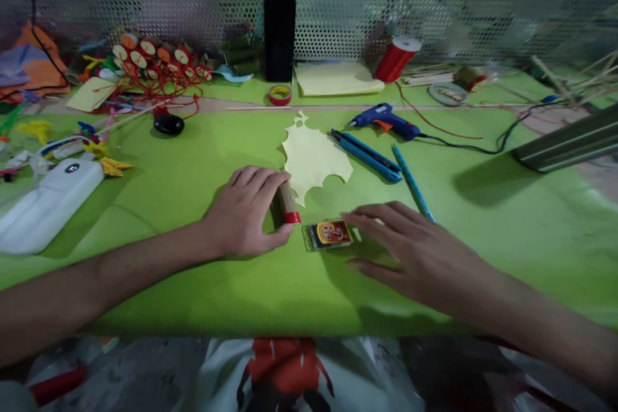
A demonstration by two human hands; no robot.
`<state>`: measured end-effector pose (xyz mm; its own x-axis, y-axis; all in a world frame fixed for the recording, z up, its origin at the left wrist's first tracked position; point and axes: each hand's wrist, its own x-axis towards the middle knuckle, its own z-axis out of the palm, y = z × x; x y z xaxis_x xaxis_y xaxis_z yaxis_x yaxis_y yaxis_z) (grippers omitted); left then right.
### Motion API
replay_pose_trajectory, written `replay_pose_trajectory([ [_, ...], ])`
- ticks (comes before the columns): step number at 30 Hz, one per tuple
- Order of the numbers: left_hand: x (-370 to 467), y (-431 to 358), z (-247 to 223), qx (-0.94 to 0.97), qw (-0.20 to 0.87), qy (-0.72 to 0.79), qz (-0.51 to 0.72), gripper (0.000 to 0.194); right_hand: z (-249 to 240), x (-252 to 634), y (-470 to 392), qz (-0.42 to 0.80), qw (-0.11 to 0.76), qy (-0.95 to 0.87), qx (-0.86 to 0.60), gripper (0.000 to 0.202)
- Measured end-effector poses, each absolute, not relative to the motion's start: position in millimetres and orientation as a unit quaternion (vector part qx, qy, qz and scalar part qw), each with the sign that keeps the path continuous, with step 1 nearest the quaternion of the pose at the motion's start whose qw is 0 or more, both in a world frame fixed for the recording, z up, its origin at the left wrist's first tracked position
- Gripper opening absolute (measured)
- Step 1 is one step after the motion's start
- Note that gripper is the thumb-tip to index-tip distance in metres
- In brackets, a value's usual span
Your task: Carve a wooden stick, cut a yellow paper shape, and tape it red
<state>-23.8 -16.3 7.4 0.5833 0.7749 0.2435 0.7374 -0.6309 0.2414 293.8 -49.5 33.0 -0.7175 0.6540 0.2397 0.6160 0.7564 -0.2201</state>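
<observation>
My left hand (pixel 251 212) curves round a small brown cardboard tube (pixel 288 199) with a red end, its fingers at the far end and its thumb by the red end. To the right of the tube lies a small clear plastic case (pixel 331 234) with a red and yellow label. My right hand (pixel 405 244) is just right of that case, fingers stretched out and thumb apart, with nothing in it. Beyond the tube lies a pale yellow paper (pixel 313 158) with scalloped cut edges. A blue utility knife (pixel 369 156) and a turquoise pencil (pixel 412 181) lie beyond my right hand.
A blue glue gun (pixel 386 121) trails its cord rightward towards a dark metallic cylinder (pixel 570 138). Behind stand a black phone (pixel 279 38) and a red thread spool (pixel 398 59), near a red tape roll (pixel 280 95). Left are bundled tubes (pixel 154 55), a black mouse-like object (pixel 168 124) and a white device (pixel 53 206).
</observation>
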Motion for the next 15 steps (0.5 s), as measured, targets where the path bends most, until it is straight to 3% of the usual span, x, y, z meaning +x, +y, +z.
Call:
replay_pose_trajectory([
  [4, -24, -17, 6, 0.886, 0.053, 0.437, 0.147, 0.073, 26, 260, -25, 0.056, 0.100, -0.945, -0.307, 0.037],
  [7, -25, -17, 6, 0.886, 0.054, 0.438, 0.145, 0.074, 35, 264, -19, 0.103, 0.108, -0.928, -0.341, 0.028],
  [12, -25, -17, 6, 0.880, 0.069, 0.445, 0.149, 0.076, 57, 286, 1, 0.303, 0.169, -0.832, -0.434, 0.037],
  [15, -25, -17, 6, 0.881, 0.073, 0.445, 0.146, 0.074, 64, 295, 14, 0.353, 0.218, -0.793, -0.446, 0.049],
])
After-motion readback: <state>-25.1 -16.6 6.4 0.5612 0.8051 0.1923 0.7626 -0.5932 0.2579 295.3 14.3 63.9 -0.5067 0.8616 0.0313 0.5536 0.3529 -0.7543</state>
